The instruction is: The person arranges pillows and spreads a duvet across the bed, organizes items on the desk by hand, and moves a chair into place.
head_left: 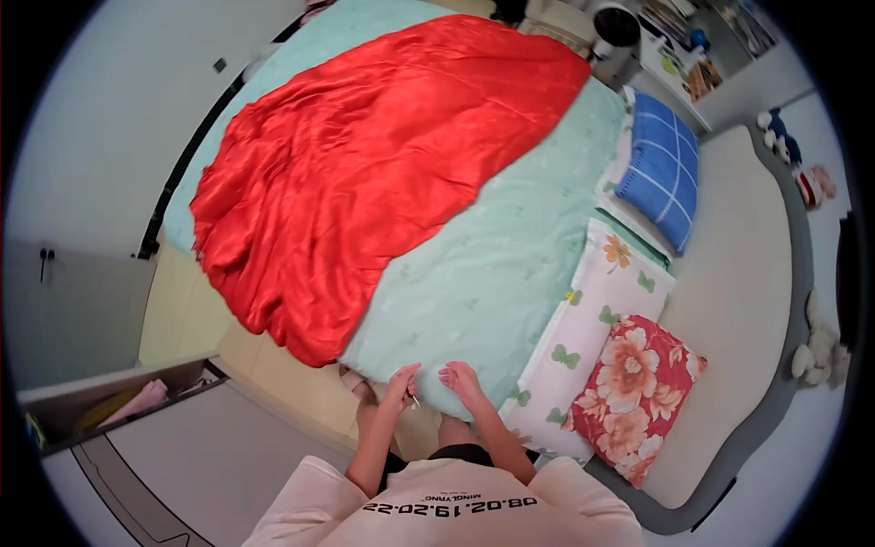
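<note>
My left hand (402,383) is closed at the near edge of the bed, with a small thin white stick-like thing (416,401) poking out from it. What that thing is, I cannot make out. To its right is my right hand (463,379), fingers partly curled and apart, with nothing seen in it. Both hands are over the near side of the mint-green bed sheet (456,301). A crumpled red satin quilt (365,164) covers the far and left part of the bed, its near corner just beyond my left hand.
Toward the headboard (729,319) lie a white clover-print pillow (565,356), a red floral cushion (633,392) and a blue checked pillow (661,164). An open drawer (128,401) with cloth inside is at left. A fan (616,25) stands beyond the bed, beside a cluttered desk (665,77).
</note>
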A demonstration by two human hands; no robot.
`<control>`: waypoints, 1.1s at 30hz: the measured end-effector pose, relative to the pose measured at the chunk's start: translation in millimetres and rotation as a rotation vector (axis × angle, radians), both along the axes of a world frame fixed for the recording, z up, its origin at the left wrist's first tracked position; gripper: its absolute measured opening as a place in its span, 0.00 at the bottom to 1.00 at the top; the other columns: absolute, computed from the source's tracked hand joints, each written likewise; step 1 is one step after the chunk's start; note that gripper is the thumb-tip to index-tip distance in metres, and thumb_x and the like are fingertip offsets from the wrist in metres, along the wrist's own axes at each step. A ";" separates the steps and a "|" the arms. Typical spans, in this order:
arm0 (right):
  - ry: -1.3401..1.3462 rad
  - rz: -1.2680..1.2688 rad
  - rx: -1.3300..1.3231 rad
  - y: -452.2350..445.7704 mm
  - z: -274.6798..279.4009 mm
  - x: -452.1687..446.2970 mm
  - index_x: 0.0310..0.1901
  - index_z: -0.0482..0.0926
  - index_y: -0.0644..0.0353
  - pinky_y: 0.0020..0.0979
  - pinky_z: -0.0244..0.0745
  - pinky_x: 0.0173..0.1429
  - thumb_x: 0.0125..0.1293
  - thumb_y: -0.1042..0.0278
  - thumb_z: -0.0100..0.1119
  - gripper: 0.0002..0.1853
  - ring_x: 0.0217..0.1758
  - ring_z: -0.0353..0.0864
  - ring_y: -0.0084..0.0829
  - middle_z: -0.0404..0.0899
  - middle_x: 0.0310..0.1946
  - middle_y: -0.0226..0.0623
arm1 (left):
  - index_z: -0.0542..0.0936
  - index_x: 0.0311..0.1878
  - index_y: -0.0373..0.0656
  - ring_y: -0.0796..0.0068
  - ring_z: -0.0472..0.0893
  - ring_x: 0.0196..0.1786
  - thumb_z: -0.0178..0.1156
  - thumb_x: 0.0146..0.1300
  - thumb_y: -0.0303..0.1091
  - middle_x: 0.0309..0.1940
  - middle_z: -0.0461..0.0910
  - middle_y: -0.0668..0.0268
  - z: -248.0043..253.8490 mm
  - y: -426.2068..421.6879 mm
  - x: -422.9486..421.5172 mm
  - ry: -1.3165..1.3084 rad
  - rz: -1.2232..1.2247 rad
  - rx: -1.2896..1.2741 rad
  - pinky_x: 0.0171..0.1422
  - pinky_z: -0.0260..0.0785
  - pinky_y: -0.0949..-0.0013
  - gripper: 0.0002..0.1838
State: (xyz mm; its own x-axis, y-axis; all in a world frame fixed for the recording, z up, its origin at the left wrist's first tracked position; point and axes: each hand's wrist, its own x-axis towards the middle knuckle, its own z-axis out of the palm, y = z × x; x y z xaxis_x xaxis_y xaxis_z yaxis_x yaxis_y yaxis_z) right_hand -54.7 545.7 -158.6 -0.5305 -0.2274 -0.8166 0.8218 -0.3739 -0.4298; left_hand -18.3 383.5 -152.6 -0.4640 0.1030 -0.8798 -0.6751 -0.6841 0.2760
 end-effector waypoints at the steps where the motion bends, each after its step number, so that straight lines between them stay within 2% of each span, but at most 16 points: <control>1: 0.008 0.095 0.046 -21.7 2.4 -1.7 0.35 0.67 0.59 0.26 0.70 0.38 0.55 0.67 0.47 0.08 0.30 0.73 0.27 0.74 0.30 0.40 | 0.70 0.37 0.44 0.86 0.55 0.12 0.53 0.54 0.34 0.11 0.55 0.77 3.5 -21.0 4.9 0.005 0.057 -0.015 0.14 0.49 0.82 0.08; 2: 0.017 0.185 0.093 -44.1 5.6 -3.0 0.34 0.67 0.59 0.25 0.70 0.36 0.55 0.66 0.47 0.08 0.28 0.73 0.26 0.74 0.29 0.39 | 0.70 0.34 0.45 0.86 0.55 0.12 0.54 0.53 0.34 0.10 0.55 0.77 7.3 -42.3 9.6 0.011 0.111 -0.030 0.14 0.49 0.82 0.06; 5: 0.018 0.393 0.194 -125.1 10.4 -0.9 0.34 0.67 0.59 0.23 0.70 0.30 0.55 0.66 0.47 0.08 0.26 0.73 0.24 0.74 0.27 0.37 | 0.71 0.36 0.43 0.85 0.58 0.13 0.54 0.53 0.32 0.11 0.56 0.76 22.5 -117.2 31.0 0.058 0.228 -0.076 0.15 0.51 0.82 0.08; 12: 0.191 0.621 0.155 -327.6 20.6 25.0 0.32 0.70 0.59 0.19 0.67 0.23 0.56 0.65 0.45 0.08 0.20 0.71 0.22 0.73 0.23 0.32 | 0.72 0.36 0.45 0.86 0.59 0.13 0.52 0.54 0.34 0.12 0.59 0.76 58.7 -304.4 78.7 0.145 0.314 -0.319 0.15 0.53 0.83 0.07; 14: 0.432 0.774 0.268 -390.4 24.1 29.5 0.30 0.70 0.59 0.18 0.65 0.21 0.55 0.63 0.48 0.08 0.17 0.70 0.20 0.73 0.22 0.31 | 0.72 0.36 0.45 0.87 0.59 0.13 0.52 0.54 0.34 0.12 0.59 0.76 69.2 -356.9 94.4 0.135 0.353 -0.367 0.15 0.52 0.83 0.07; 17: 0.379 0.830 0.195 -451.5 25.6 7.5 0.31 0.70 0.57 0.18 0.64 0.23 0.54 0.59 0.52 0.11 0.23 0.71 0.20 0.73 0.24 0.29 | 0.72 0.37 0.44 0.87 0.58 0.13 0.52 0.54 0.35 0.12 0.58 0.77 80.1 -409.4 84.2 0.173 0.437 -0.380 0.14 0.51 0.83 0.08; 19: 0.354 0.757 0.251 -489.6 33.0 -14.0 0.33 0.70 0.57 0.20 0.66 0.28 0.52 0.52 0.55 0.16 0.29 0.71 0.21 0.72 0.26 0.29 | 0.71 0.33 0.46 0.88 0.55 0.12 0.53 0.54 0.34 0.12 0.56 0.77 84.6 -434.8 76.2 0.132 0.490 -0.297 0.14 0.50 0.83 0.05; 20: 0.295 0.702 0.244 -508.6 19.9 -27.6 0.38 0.70 0.59 0.23 0.66 0.29 0.48 0.47 0.57 0.24 0.30 0.70 0.21 0.71 0.28 0.32 | 0.71 0.33 0.46 0.88 0.55 0.12 0.53 0.54 0.34 0.12 0.56 0.77 81.9 -448.9 73.4 0.128 0.488 -0.302 0.14 0.50 0.83 0.05; 23: 0.221 0.455 0.302 -568.6 11.6 -67.8 0.43 0.67 0.61 0.25 0.68 0.30 0.45 0.46 0.60 0.30 0.31 0.70 0.25 0.71 0.34 0.36 | 0.72 0.32 0.45 0.88 0.57 0.12 0.54 0.53 0.35 0.12 0.58 0.76 70.8 -491.6 60.8 0.152 0.382 -0.273 0.13 0.50 0.84 0.06; 25: 0.173 0.333 0.284 -607.5 12.1 -92.1 0.45 0.65 0.60 0.29 0.69 0.34 0.48 0.50 0.58 0.28 0.34 0.70 0.29 0.70 0.36 0.36 | 0.74 0.34 0.44 0.88 0.59 0.13 0.54 0.53 0.38 0.13 0.62 0.75 62.9 -523.8 52.9 0.073 0.208 -0.432 0.14 0.51 0.83 0.09; 27: 0.134 0.202 0.259 -652.6 -5.1 -131.2 0.46 0.63 0.60 0.32 0.70 0.37 0.50 0.54 0.57 0.26 0.37 0.70 0.32 0.69 0.38 0.36 | 0.74 0.33 0.44 0.87 0.59 0.12 0.54 0.52 0.39 0.14 0.64 0.74 53.2 -561.6 47.5 0.052 0.158 -0.458 0.14 0.51 0.83 0.09; 29: 0.050 -0.252 0.070 -678.7 -10.7 -149.5 0.45 0.63 0.62 0.39 0.70 0.42 0.50 0.64 0.54 0.21 0.36 0.71 0.34 0.70 0.37 0.36 | 0.74 0.32 0.44 0.87 0.59 0.11 0.55 0.51 0.39 0.15 0.66 0.73 44.4 -593.2 36.3 -0.001 0.090 -0.454 0.13 0.51 0.83 0.09; 30: -0.044 -0.426 -0.027 -689.3 -13.7 -160.7 0.41 0.66 0.63 0.39 0.67 0.46 0.48 0.70 0.49 0.16 0.34 0.72 0.34 0.70 0.37 0.35 | 0.74 0.31 0.44 0.87 0.58 0.11 0.55 0.51 0.40 0.14 0.66 0.73 40.2 -613.9 31.7 -0.015 0.049 -0.467 0.13 0.50 0.82 0.10; 31: -0.054 -0.453 -0.011 -690.1 2.5 -164.3 0.41 0.66 0.63 0.39 0.67 0.46 0.48 0.70 0.49 0.16 0.34 0.72 0.34 0.70 0.37 0.35 | 0.74 0.31 0.44 0.87 0.58 0.10 0.55 0.51 0.40 0.13 0.65 0.73 33.6 -631.3 26.7 -0.024 0.009 -0.474 0.12 0.50 0.82 0.10; 32: -0.024 -0.344 -0.208 -684.4 13.5 -168.4 0.39 0.67 0.63 0.36 0.69 0.45 0.50 0.70 0.49 0.13 0.34 0.72 0.32 0.71 0.34 0.34 | 0.74 0.31 0.44 0.87 0.58 0.10 0.55 0.51 0.40 0.13 0.65 0.73 26.5 -648.2 19.6 -0.028 -0.016 -0.458 0.12 0.50 0.82 0.10; 33: 0.011 -0.227 -0.400 -674.4 25.3 -171.6 0.38 0.68 0.63 0.32 0.70 0.43 0.52 0.70 0.48 0.11 0.34 0.72 0.30 0.73 0.32 0.34 | 0.74 0.33 0.41 0.87 0.58 0.10 0.54 0.52 0.41 0.21 0.71 0.69 18.4 -664.6 10.0 -0.012 -0.013 -0.497 0.12 0.50 0.83 0.13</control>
